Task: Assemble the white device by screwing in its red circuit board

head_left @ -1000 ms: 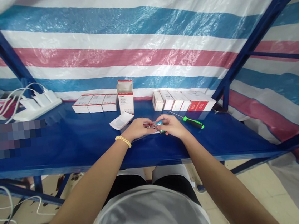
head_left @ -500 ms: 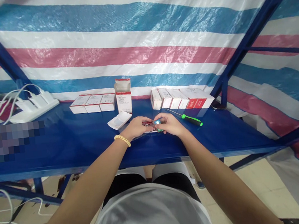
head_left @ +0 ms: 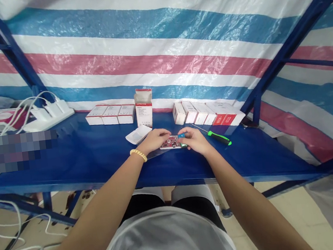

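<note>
The left hand is shifting back, baring more board on the worktop; I can't tell its grip. The cover is already lying off, the right hand still pinching the blue part.

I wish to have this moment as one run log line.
left hand: at red circuit board | right hand: pinching blue part at board's right end | screwdriver: on blue table
</note>
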`<action>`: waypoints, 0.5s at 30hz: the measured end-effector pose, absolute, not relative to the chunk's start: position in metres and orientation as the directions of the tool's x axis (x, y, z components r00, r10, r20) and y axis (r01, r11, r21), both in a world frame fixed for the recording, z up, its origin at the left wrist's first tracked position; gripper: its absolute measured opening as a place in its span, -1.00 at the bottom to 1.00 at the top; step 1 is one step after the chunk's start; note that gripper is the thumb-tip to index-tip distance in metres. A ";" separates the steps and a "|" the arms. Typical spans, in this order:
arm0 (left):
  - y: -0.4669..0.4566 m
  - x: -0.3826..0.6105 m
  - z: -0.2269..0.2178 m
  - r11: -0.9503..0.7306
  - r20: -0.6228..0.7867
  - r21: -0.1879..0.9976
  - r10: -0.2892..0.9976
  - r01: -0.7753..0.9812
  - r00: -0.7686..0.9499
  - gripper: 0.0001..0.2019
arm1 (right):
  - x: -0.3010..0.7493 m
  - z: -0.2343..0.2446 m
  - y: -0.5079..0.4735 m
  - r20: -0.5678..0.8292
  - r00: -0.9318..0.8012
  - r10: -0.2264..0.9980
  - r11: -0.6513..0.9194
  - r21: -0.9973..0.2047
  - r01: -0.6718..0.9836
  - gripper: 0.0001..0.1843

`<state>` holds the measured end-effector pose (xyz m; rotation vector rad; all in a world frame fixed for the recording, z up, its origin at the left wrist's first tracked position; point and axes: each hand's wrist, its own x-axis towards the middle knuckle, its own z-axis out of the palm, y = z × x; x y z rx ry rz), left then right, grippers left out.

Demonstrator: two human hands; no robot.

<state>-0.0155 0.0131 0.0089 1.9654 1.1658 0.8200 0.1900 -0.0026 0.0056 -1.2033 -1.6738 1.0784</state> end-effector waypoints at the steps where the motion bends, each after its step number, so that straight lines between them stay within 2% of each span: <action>1: 0.014 -0.016 0.009 -0.341 0.184 0.810 0.920 0.478 0.346 -0.74 | 0.190 0.006 -0.003 0.121 -0.225 0.967 0.183 -0.942 0.282 -0.66; 4: 0.013 -0.017 0.008 -0.357 0.238 0.767 0.930 0.534 0.280 -0.78 | 0.189 0.008 -0.004 0.126 -0.205 0.971 0.180 -0.947 0.265 -0.64; 9: 0.008 -0.018 0.006 -0.546 0.341 0.618 0.835 0.565 0.432 -0.81 | 0.189 0.010 -0.005 0.149 -0.152 0.977 0.185 -0.949 0.255 -0.60; 15: 0.008 -0.022 0.007 -0.579 0.336 0.569 0.812 0.585 0.477 -0.79 | 0.189 0.007 -0.002 0.220 -0.109 0.969 0.242 -0.930 0.277 -0.62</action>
